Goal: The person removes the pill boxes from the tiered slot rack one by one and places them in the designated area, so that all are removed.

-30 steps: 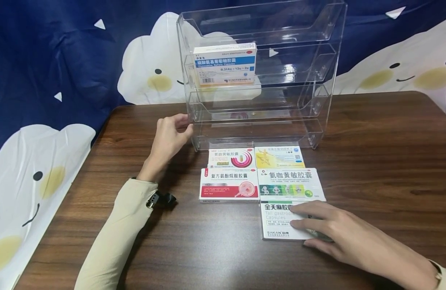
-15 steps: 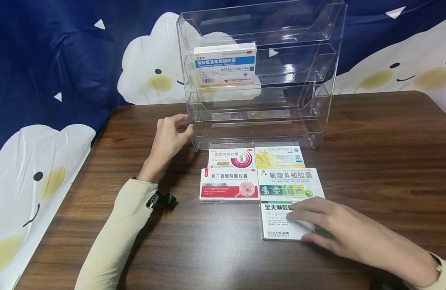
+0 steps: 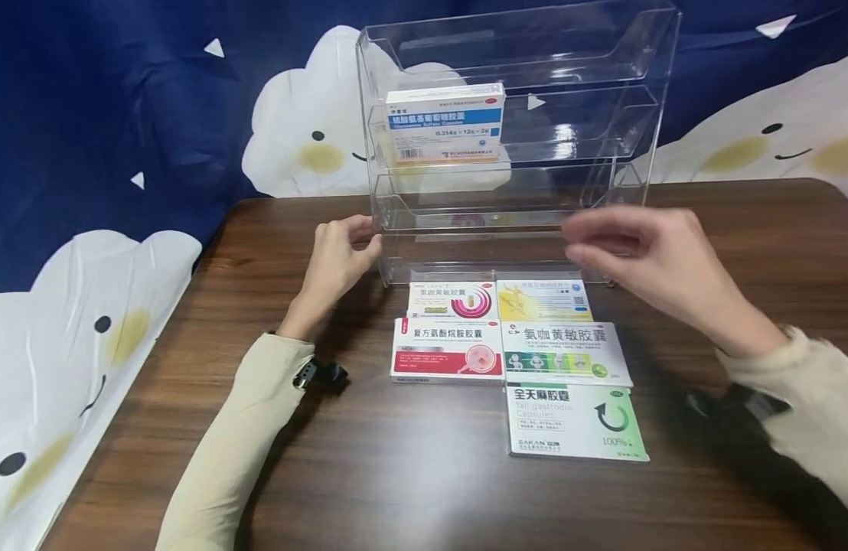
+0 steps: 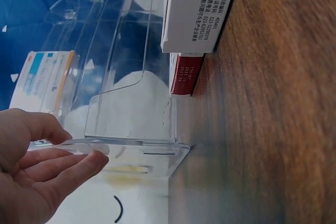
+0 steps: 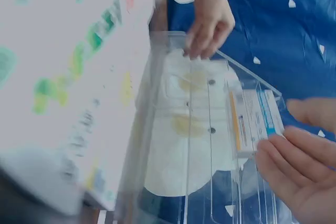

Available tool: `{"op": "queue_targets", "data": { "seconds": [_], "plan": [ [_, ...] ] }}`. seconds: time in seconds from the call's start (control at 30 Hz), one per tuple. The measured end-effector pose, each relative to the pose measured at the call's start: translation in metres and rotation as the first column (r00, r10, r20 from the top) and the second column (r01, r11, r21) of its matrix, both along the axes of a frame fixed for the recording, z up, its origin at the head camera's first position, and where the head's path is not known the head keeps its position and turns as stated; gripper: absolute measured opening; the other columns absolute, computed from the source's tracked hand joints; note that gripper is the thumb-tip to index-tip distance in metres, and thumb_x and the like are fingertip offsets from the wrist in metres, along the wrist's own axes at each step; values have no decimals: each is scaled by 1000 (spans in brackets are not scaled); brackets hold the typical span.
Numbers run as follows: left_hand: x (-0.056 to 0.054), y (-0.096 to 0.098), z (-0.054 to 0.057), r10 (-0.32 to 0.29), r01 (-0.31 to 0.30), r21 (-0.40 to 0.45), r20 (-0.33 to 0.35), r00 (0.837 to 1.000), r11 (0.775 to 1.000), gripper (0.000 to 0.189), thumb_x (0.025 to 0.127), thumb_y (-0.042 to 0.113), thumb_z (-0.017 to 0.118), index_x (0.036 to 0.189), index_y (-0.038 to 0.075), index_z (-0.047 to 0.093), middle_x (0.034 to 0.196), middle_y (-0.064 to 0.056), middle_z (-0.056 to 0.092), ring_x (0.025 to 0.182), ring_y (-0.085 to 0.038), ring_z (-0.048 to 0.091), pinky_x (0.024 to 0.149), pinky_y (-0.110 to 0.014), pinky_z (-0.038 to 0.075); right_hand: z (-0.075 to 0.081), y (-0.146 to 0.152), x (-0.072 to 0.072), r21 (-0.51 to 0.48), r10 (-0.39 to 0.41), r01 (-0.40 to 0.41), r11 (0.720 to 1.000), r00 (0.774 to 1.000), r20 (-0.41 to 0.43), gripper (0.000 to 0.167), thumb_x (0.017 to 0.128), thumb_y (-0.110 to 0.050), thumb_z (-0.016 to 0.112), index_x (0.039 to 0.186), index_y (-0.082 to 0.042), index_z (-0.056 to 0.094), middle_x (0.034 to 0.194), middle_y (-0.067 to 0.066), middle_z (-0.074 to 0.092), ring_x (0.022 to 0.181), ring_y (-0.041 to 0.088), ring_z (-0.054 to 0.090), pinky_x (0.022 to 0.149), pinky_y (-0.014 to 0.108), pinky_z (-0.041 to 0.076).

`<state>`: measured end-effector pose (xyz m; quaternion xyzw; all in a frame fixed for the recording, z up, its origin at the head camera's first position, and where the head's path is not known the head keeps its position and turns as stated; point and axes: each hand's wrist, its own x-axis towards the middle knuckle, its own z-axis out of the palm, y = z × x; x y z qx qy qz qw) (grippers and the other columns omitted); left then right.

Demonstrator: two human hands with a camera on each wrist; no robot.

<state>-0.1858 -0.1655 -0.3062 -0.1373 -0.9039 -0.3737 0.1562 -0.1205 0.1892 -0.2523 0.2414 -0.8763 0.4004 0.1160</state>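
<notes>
A clear tiered plastic rack (image 3: 569,145) stands at the back of the table. My left hand (image 3: 337,256) grips the rack's left side panel; in the left wrist view thumb and fingers lie on either side of that panel (image 4: 131,142). My right hand (image 3: 654,256) is in the air by the rack's lower right, slightly blurred, its fingers loosely bent and holding nothing. A white and blue medicine box (image 3: 445,126) stands upright at the left of an upper tier. Flat in front of the rack lies a white and green medicine box (image 3: 578,421), nearest the viewer.
Further medicine boxes lie flat between it and the rack: a red and white one (image 3: 448,352), one with a green strip (image 3: 565,356), one with a pink swirl (image 3: 453,300) and a yellow one (image 3: 544,300). Behind the wooden table (image 3: 369,459) hangs a blue cloth (image 3: 141,92) with clouds.
My right hand has left the white and green box and moved up and away toward the rack's right side. The left hand keeps its grip. The head view has shifted slightly.
</notes>
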Motion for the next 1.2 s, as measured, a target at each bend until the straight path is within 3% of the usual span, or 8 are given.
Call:
{"op": "queue_targets", "data": {
  "seconds": [0.07,0.17,0.5,0.77,0.97,1.2],
  "plan": [
    [-1,4,0,-6,6,11,-10,1000,1000,28,85,4,62,109,-9,68,100,-20,71,100,-27,68,91,-36,52,8,-6,-14,-83,-62,66,994,997,48,28,83,-10,76,110,-6,72,107,10,71,88,-2,65,77,9,50],
    [-1,7,1,-2,2,15,-18,1000,1000,27,84,3,63,107,-8,69,98,-20,71,99,-27,68,89,-37,52,17,-16,-36,-148,-106,112,983,993,53,31,84,-15,75,112,-3,71,110,12,70,89,0,65,80,13,51],
    [-1,5,0,-10,11,17,-13,1000,1000,28,85,5,62,109,-8,68,100,-20,71,101,-27,68,92,-38,50,35,-50,-95,-174,-208,203,964,978,-6,36,87,-15,71,120,-3,66,116,12,68,99,10,65,91,23,51],
    [0,7,1,-11,11,14,1,1000,1000,28,85,4,62,109,-8,68,101,-19,71,101,-27,68,92,-37,51,43,-58,-119,-70,-283,279,958,958,-52,32,91,-17,67,120,-5,67,117,8,68,104,15,65,90,22,50],
    [0,10,0,-14,14,19,-6,1000,1000,28,85,3,61,109,-8,68,100,-20,71,99,-27,68,91,-37,51,48,-58,-130,-9,-248,248,969,967,61,38,92,-19,66,128,-8,62,122,8,67,105,14,65,90,24,50],
    [1,10,0,-7,8,18,-13,1000,1000,27,84,2,62,108,-9,68,99,-20,71,100,-28,68,92,-38,50,44,-66,-137,-23,-228,232,972,967,117,42,92,-15,65,133,-7,57,126,9,64,109,16,63,94,24,48]
  ]
}}
